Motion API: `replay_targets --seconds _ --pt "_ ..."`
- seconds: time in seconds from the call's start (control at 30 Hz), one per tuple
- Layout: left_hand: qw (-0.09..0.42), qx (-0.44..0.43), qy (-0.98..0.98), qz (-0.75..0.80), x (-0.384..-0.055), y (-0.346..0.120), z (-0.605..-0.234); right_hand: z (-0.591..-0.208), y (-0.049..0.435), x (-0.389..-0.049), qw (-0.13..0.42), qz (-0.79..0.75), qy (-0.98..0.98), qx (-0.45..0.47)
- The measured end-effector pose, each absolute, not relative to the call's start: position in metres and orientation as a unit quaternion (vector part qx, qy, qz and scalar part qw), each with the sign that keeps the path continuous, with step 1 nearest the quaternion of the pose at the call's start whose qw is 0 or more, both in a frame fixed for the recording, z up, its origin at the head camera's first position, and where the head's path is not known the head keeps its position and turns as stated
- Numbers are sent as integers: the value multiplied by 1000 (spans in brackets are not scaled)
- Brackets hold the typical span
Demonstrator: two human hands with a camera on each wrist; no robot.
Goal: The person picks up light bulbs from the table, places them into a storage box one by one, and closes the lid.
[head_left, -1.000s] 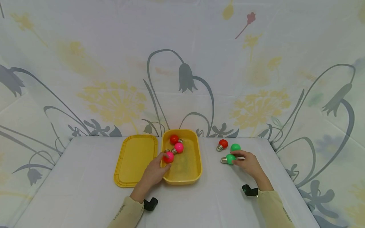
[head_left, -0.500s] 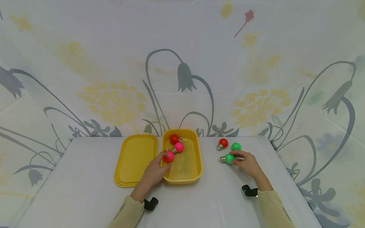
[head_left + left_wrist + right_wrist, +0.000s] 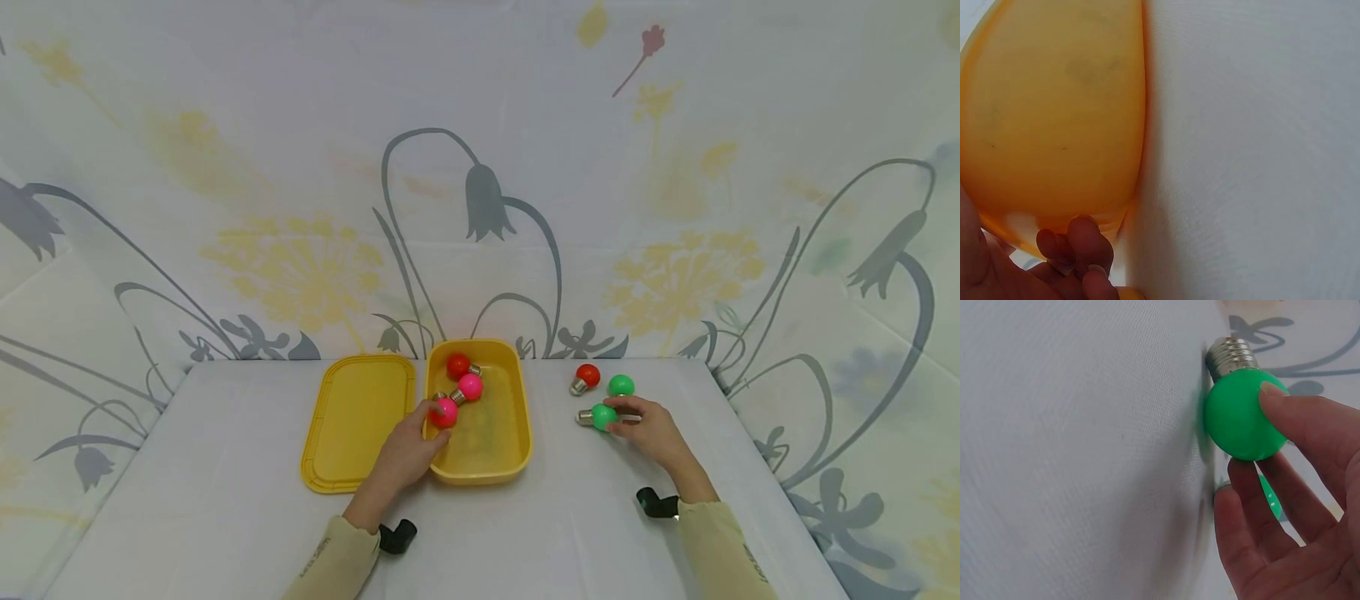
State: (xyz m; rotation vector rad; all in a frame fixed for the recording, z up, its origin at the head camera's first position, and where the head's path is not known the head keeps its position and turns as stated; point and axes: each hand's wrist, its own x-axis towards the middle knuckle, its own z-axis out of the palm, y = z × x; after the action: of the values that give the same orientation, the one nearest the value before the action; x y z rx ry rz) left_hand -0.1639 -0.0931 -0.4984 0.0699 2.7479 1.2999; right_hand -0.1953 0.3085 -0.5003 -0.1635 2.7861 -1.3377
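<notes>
My left hand (image 3: 408, 450) reaches over the left wall of a yellow plastic box (image 3: 480, 479). Its thumb and fingertips grip a pink light bulb (image 3: 447, 414) inside; that bulb is hidden in the left wrist view, where curled fingers (image 3: 1090, 240) overlap the box's side. A second pink bulb (image 3: 471, 387) and a red bulb (image 3: 457, 367) lie farther back in the box. At the right, my right hand (image 3: 651, 429) pinches a green bulb (image 3: 1244, 415) by its round globe, its metal screw base pointing left in the head view. Another green bulb (image 3: 621, 385) lies just behind it.
A flat yellow lid (image 3: 356, 425) lies left of the box. One red bulb (image 3: 588, 376) rests on the white-covered table (image 3: 570, 517) near its back edge. Flower-printed cloth (image 3: 480, 275) rises behind and at both sides.
My right hand's green bulb has shifted slightly left, and its base lies more level. My left hand and the bulbs in the box stay as they were.
</notes>
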Motion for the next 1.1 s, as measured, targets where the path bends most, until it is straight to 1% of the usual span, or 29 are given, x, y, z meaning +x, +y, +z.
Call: replay_targets --seconds 0.3,0.63,1.1 --pt "52 17 903 425 -165 -94 -500 -502 304 -197 17 -434 898 -67" --pt "57 23 902 428 -164 -93 -499 -504 307 -193 22 -435 899 -41" --pt "52 15 905 423 -164 -93 -498 -507 306 -196 26 -459 887 -51"
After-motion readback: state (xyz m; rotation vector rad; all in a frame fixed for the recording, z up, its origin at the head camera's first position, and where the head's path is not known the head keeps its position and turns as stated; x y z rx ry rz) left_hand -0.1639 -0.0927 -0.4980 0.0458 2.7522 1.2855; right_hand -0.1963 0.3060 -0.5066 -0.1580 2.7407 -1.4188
